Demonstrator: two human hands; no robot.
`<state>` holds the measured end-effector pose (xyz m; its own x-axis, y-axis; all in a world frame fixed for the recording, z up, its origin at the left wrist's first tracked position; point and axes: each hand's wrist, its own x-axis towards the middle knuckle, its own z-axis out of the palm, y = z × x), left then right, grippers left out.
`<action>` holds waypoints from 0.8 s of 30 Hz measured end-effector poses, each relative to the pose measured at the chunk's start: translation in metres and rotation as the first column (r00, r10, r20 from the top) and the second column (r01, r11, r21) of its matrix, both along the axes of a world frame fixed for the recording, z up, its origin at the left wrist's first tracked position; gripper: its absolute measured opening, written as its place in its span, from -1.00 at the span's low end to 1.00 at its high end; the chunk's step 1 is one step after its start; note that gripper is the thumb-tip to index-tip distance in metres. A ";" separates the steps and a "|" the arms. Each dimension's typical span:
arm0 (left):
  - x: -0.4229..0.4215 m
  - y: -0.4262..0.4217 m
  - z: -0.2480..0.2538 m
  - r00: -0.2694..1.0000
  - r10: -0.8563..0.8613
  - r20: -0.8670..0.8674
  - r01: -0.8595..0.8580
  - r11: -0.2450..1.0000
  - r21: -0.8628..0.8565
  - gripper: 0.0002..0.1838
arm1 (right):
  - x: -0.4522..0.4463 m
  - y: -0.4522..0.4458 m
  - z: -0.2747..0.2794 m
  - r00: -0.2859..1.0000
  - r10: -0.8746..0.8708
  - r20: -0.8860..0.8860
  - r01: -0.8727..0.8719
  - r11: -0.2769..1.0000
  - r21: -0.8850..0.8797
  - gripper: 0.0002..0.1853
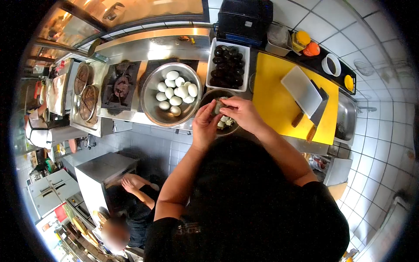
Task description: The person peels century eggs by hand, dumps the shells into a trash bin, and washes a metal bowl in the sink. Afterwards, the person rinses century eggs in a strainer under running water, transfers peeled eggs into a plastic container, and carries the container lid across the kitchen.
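My left hand (205,123) is closed around a greyish egg (217,107), its upper part showing between the fingers. Pressed against the same egg from the right are the fingertips of my right hand (241,112), bent in a pinch. Both hands are over a round metal bowl (236,129), in which pale pieces of eggshell (224,122) lie. To the left stands a large steel bowl (149,111) with several pale whole eggs (175,101). Behind my hands, a white tray (247,65) holds several dark, glossy peeled eggs (226,68).
A yellow cutting board (273,98) on the right bears a white plastic tray (301,89) and two knives with wooden handles (311,133). Beyond it is a sink (347,120). A stove burner (121,87) is at the left. A co-worker (142,209) is at lower left.
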<state>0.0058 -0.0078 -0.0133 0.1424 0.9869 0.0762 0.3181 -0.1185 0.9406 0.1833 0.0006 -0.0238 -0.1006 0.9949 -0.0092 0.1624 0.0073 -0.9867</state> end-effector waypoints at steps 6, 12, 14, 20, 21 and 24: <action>0.001 -0.003 -0.018 0.999 0.030 -0.024 -0.028 0.996 0.081 -0.48 | 0.000 0.000 0.005 0.977 -0.001 0.211 -0.045 0.976 0.215 -0.63; 0.003 -0.001 -0.002 0.999 0.038 0.004 -0.038 0.999 0.033 -0.48 | -0.004 0.004 0.015 0.970 -0.013 0.244 -0.030 0.985 0.172 -0.65; 0.001 -0.003 -0.012 0.992 0.036 0.119 -0.039 0.999 0.022 -0.48 | -0.003 0.005 0.024 0.949 0.010 0.316 -0.067 0.983 0.168 -0.65; 0.004 -0.006 -0.002 0.998 0.049 -0.051 -0.049 0.999 0.000 -0.55 | -0.009 0.004 0.027 0.892 0.000 0.453 -0.109 0.971 0.214 -0.68; 0.005 -0.006 -0.002 0.997 0.052 -0.052 -0.050 0.998 0.029 -0.55 | -0.010 0.003 0.026 0.884 -0.001 0.468 -0.110 0.971 0.212 -0.69; 0.005 -0.006 0.002 0.996 0.051 -0.067 -0.048 0.998 0.041 -0.57 | -0.012 0.003 0.021 0.882 0.005 0.471 -0.107 0.976 0.190 -0.71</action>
<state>0.0111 -0.0142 -0.0118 0.0996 0.9893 0.1071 0.3872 -0.1376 0.9117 0.1716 0.0037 -0.0028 -0.1913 0.9724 0.1336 0.5948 0.2231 -0.7723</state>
